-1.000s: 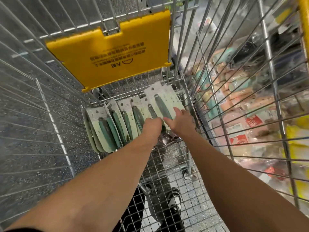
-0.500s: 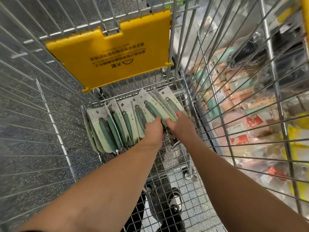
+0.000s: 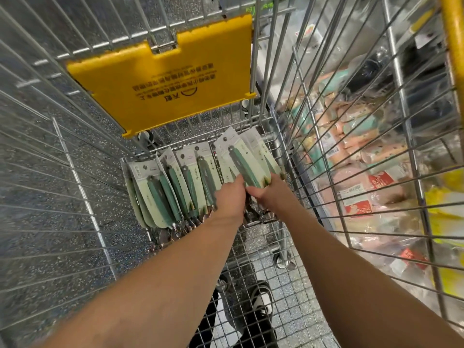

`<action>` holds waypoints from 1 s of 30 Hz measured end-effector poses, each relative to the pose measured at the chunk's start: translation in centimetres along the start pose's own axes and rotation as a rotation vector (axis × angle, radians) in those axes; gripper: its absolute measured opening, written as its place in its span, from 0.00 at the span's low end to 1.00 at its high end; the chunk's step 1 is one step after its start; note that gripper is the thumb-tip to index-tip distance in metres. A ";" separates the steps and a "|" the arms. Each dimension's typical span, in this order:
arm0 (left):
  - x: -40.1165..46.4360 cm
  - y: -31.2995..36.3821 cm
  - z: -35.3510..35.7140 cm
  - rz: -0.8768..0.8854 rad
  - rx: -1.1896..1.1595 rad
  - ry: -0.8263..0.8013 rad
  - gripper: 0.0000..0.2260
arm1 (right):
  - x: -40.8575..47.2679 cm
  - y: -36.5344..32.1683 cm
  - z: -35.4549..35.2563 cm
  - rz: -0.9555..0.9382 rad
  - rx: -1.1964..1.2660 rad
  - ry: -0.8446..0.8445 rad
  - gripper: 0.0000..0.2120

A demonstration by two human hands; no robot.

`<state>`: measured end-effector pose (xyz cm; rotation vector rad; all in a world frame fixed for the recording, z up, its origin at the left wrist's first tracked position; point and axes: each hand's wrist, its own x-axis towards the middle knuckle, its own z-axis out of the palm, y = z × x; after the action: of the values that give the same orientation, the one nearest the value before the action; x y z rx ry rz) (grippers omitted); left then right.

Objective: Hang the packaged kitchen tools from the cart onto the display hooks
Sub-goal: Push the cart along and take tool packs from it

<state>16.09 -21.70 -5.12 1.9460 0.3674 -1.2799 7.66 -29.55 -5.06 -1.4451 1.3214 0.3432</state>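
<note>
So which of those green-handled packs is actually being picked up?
The rightmost bunch of packs, gripped by both the left hand and right hand and tilted up; the other packs lie fanned out to its left.

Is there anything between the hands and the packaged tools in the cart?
Nothing visible. Both the left hand and the right hand already hold the bundle of packaged tools at the far end of the wire cart. The display hooks are out of view, so that path cannot be judged.
</note>
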 end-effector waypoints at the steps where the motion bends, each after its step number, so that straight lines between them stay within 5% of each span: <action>1: 0.0 -0.1 0.0 0.011 0.078 0.071 0.14 | -0.5 0.4 0.0 0.030 0.083 -0.009 0.37; 3: -0.7 -0.3 0.1 0.069 0.161 0.196 0.17 | -1.5 1.1 0.0 0.043 0.211 -0.045 0.37; 10: -4.4 -2.4 -0.8 0.122 0.202 0.068 0.11 | -5.7 3.0 0.4 0.051 0.444 -0.071 0.43; 13: -5.5 -3.2 -1.5 0.136 0.180 0.076 0.20 | -7.7 4.1 0.3 0.020 0.463 -0.067 0.49; 17: -7.8 -3.7 -2.7 0.081 0.018 0.046 0.30 | -10.8 3.9 -0.8 0.048 0.511 -0.113 0.44; 24: -15.6 -3.7 -5.5 -0.041 -0.223 -0.265 0.21 | -18.2 4.0 -2.6 0.007 0.487 -0.125 0.53; 28: -22.9 -3.2 -7.4 -0.054 -0.357 -0.331 0.12 | -24.7 3.1 -4.2 -0.079 0.575 -0.178 0.37; 30: -26.7 -3.6 -7.9 0.007 -0.373 -0.341 0.15 | -28.3 2.8 -4.8 -0.060 0.597 -0.192 0.44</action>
<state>6.93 -9.22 18.31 1.3903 0.3922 -1.3962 -6.34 -18.15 17.50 -0.9207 1.0967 0.0336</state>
